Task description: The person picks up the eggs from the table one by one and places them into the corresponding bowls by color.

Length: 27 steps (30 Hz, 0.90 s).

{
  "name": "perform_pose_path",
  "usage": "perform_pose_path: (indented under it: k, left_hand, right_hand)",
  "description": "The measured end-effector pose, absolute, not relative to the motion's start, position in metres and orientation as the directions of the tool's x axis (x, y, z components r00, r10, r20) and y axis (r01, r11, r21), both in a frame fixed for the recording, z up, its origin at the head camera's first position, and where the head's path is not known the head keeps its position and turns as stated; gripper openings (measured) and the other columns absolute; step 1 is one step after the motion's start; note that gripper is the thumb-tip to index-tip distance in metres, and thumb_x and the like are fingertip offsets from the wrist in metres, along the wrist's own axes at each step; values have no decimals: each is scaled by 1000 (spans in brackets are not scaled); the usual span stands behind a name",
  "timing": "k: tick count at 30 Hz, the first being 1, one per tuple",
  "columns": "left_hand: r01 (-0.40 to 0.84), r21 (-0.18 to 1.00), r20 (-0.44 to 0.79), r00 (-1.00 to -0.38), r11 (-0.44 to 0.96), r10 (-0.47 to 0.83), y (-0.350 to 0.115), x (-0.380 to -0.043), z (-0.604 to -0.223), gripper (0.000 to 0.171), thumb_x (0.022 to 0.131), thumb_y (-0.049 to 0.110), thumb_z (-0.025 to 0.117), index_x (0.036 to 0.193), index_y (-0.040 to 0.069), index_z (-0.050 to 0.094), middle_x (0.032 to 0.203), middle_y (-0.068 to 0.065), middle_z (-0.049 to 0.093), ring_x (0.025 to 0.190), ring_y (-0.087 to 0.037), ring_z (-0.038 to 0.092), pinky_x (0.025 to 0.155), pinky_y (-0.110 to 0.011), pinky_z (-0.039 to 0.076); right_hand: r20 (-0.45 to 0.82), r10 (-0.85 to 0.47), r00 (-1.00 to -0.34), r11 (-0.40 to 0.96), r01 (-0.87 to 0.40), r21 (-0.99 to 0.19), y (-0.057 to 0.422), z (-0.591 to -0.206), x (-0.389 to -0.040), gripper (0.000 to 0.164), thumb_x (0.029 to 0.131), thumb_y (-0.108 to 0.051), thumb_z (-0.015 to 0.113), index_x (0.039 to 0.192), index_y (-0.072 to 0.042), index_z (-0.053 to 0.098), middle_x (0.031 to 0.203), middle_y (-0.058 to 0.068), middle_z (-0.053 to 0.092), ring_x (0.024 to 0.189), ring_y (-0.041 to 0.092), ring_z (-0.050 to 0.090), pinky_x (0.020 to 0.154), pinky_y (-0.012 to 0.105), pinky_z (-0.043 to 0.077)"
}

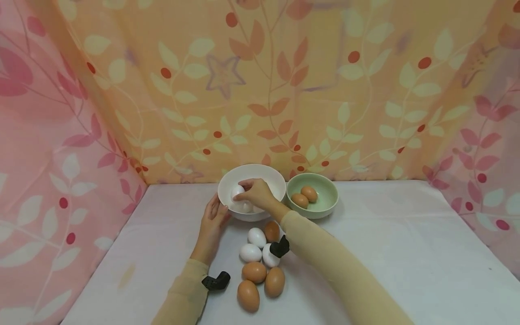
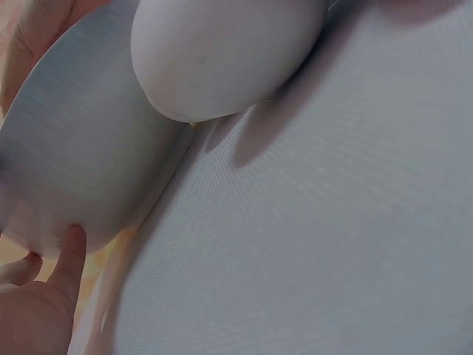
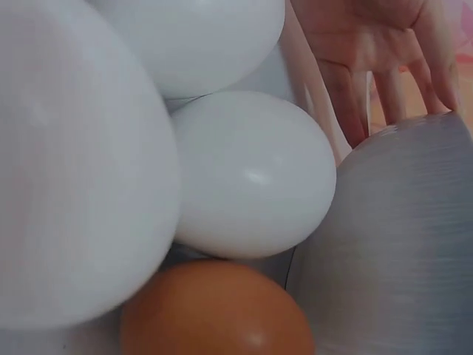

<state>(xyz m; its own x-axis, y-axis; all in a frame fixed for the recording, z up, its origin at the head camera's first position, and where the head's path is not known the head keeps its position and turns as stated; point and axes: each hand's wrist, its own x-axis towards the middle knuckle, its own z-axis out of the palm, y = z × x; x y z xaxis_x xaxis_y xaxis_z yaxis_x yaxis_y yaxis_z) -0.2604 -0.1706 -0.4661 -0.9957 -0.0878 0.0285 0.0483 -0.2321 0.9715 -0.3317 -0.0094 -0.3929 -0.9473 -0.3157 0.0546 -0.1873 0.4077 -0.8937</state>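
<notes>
My right hand (image 1: 257, 194) reaches over the white bowl (image 1: 274, 180) and pinches a white egg (image 1: 237, 191) between thumb and fingers inside its rim. Below that egg, another white egg (image 1: 245, 207) lies in the bowl. Against the bowl's left outer side rests my left hand (image 1: 214, 215), its extended fingertips touching the wall, as the left wrist view also shows at the hand (image 2: 37, 310). Near the right forearm, on the cloth before the bowl, are white eggs (image 1: 250, 253) and brown eggs (image 1: 274, 281) in a loose cluster.
To the right of the white bowl stands a green bowl (image 1: 327, 198) holding two brown eggs (image 1: 309, 194). A white cloth (image 1: 406, 253) covers the table. Patterned curtains (image 1: 268, 90) hang behind it and at both sides.
</notes>
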Motion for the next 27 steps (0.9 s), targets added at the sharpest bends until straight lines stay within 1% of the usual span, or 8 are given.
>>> perform_pose_path:
  k: [6, 12, 18, 20, 24, 27]
  left_hand:
    - [56, 978, 40, -996, -202, -86, -171, -260, -466, 64, 103, 22, 54, 159, 19, 22, 167, -3, 17, 150, -19, 28, 104, -21, 49]
    - [38, 980, 20, -995, -195, -95, -172, -259, -466, 62, 103, 23, 55, 157, 23, 25, 167, 1, 20, 148, -13, 30, 110, -28, 46]
    - [37, 980, 18, -995, -198, -97, -172, -259, -466, 62, 103, 22, 54, 157, 24, 25, 167, 1, 20, 149, -13, 29, 109, -27, 47]
    - [39, 981, 21, -995, -189, -96, -172, -259, -466, 63, 103, 21, 54, 158, 22, 23, 167, 0, 18, 149, -16, 29, 109, -28, 47]
    - [35, 983, 16, -995, -182, -100, -172, -260, -467, 63, 103, 22, 55, 158, 22, 23, 167, -1, 18, 149, -17, 29, 111, -31, 46]
    - [31, 981, 11, -994, -190, -104, -172, -260, -467, 63, 103, 23, 56, 157, 24, 25, 167, 0, 19, 149, -15, 30, 109, -29, 47]
  right_hand:
    - [54, -334, -941, 435, -204, -877, -15, -398, -339, 50, 77, -17, 85, 122, -3, 70, 118, 12, 73, 113, 22, 68, 102, 33, 53]
    - [35, -350, -936, 473, -209, -856, -20, -400, -344, 51, 76, -19, 86, 122, -3, 70, 119, 12, 73, 115, 22, 67, 103, 34, 52]
    - [29, -350, -936, 497, -212, -841, -23, -406, -349, 51, 76, -20, 86, 121, -4, 71, 118, 11, 73, 113, 22, 67, 102, 34, 53]
    - [28, -354, -935, 512, -219, -831, -23, -408, -350, 51, 75, -19, 87, 121, -4, 71, 117, 11, 74, 113, 21, 67, 102, 33, 53]
    - [32, -362, -932, 530, -234, -815, -24, -410, -352, 51, 73, -18, 87, 120, -4, 71, 117, 10, 74, 113, 20, 67, 101, 32, 53]
    - [33, -367, -930, 535, -240, -810, -24, -410, -352, 51, 73, -19, 87, 119, -4, 72, 117, 10, 74, 114, 20, 67, 101, 32, 53]
